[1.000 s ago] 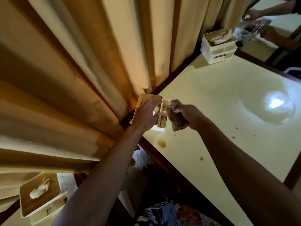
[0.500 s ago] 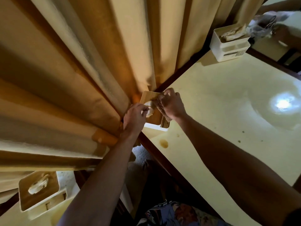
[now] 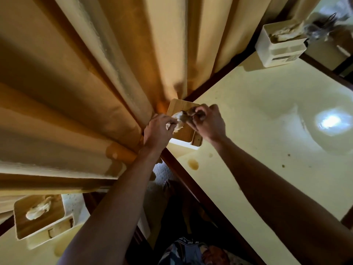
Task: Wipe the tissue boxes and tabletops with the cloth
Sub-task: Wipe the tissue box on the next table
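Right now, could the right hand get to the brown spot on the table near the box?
Probably yes. The right hand holds the cloth on the tissue box, and the brown spot lies on bare tabletop just below, with nothing between them.

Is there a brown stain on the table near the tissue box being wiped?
Yes, a round brown stain sits on the table close to its near edge, just below the tissue box.

The garment waistband (image 3: 188, 242) bears upside-down letters, seemingly "THE"; the rest is illegible.
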Demonstrator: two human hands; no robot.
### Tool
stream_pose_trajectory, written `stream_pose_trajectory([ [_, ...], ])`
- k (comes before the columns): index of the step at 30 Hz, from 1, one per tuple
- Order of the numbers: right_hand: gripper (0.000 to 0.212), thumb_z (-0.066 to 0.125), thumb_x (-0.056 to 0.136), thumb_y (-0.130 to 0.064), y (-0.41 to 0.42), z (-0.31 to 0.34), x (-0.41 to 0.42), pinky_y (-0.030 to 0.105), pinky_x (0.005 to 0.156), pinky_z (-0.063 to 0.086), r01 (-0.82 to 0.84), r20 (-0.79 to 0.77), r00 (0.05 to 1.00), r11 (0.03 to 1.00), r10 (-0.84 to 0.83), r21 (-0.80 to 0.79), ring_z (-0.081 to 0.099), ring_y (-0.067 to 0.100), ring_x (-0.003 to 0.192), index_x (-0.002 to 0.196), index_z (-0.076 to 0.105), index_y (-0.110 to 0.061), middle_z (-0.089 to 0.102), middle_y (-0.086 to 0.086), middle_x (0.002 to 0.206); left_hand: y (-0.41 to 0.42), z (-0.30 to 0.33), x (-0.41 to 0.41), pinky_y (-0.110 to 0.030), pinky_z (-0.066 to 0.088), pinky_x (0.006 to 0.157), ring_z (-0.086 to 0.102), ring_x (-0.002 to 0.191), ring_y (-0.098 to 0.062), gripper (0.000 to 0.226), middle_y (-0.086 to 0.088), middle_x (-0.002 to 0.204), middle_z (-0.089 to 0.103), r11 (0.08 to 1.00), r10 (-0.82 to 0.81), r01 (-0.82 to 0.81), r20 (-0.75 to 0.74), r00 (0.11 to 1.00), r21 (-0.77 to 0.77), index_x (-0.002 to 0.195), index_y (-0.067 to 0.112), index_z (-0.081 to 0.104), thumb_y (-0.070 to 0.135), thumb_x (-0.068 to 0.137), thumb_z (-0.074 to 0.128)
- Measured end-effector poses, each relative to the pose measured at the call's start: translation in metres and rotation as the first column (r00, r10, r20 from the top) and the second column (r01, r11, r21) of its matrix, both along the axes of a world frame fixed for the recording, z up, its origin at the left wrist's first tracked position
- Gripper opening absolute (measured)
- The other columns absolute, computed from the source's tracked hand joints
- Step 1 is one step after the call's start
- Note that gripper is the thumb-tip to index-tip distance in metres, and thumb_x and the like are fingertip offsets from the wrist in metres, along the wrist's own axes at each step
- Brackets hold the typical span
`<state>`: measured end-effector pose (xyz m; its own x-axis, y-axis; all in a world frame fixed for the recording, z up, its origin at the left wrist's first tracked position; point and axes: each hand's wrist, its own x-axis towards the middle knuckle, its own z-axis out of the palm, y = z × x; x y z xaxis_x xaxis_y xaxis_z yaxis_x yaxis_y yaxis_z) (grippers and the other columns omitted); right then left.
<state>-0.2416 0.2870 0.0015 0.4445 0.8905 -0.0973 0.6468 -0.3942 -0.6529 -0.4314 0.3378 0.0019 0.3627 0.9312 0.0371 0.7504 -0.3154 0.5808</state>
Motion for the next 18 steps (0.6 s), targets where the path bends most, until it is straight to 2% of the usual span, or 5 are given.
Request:
stream_pose_trajectory([
  [4,0.027,0.068,0.093,-0.043,0.053,0.003,0.009,0.045,0.086,0.059,-0.074,0.131,0.989,0.997,0.073,0.005,0.06,0.031,0.111,0.116,0.07,-0.029,0.054,0.009,0.125,0.003,0.0,-0.002,-0.04,0.055,0.075,0.06,0.102,-0.018,0.01,0.01,0.099,0.07,1.0,-0.017,0.017,-0.001,1.0,0.011,0.099,0.029,0.079,0.028,0.089,0.075],
  [7,0.031,0.06,0.1,-0.034,0.079,0.005,-0.01,0.047,0.093,0.054,-0.242,0.195,0.951,0.97,0.24,-0.015,0.049,0.037,0.123,0.129,0.069,-0.027,0.055,0.013,0.132,0.005,0.003,-0.002,-0.042,0.054,0.072,0.062,0.101,-0.023,0.017,0.006,0.097,0.069,1.0,-0.014,0.015,-0.042,0.999,0.003,0.096,0.023,0.078,0.039,0.091,0.074],
  [11,0.033,0.054,0.095,-0.043,0.092,0.007,-0.032,0.045,0.105,0.045,-0.454,0.216,0.866,0.89,0.451,-0.039,0.044,0.034,0.135,0.118,0.076,-0.032,0.057,0.008,0.14,0.004,0.006,-0.003,-0.041,0.054,0.074,0.06,0.11,-0.02,0.018,0.01,0.105,0.066,1.0,-0.024,0.023,-0.093,0.995,-0.014,0.1,0.028,0.076,0.044,0.094,0.071],
  [15,0.03,0.053,0.096,-0.047,0.093,0.004,-0.012,0.046,0.102,0.045,-0.408,0.222,0.886,0.912,0.407,-0.047,0.05,0.032,0.125,0.119,0.073,-0.046,0.061,-0.001,0.14,0.003,0.009,-0.002,-0.038,0.051,0.074,0.062,0.109,-0.019,0.02,0.011,0.108,0.066,1.0,-0.016,0.015,-0.114,0.993,-0.015,0.104,0.03,0.076,0.047,0.094,0.07],
  [18,0.033,0.057,0.097,-0.043,0.082,-0.007,0.004,0.045,0.094,0.05,-0.297,0.2,0.934,0.954,0.298,-0.035,0.056,0.034,0.112,0.127,0.07,-0.038,0.066,0.006,0.124,0.0,0.013,-0.001,-0.034,0.046,0.075,0.062,0.108,-0.017,0.015,0.011,0.111,0.068,0.999,-0.028,0.024,-0.084,0.996,-0.044,0.107,0.033,0.077,0.036,0.094,0.072],
])
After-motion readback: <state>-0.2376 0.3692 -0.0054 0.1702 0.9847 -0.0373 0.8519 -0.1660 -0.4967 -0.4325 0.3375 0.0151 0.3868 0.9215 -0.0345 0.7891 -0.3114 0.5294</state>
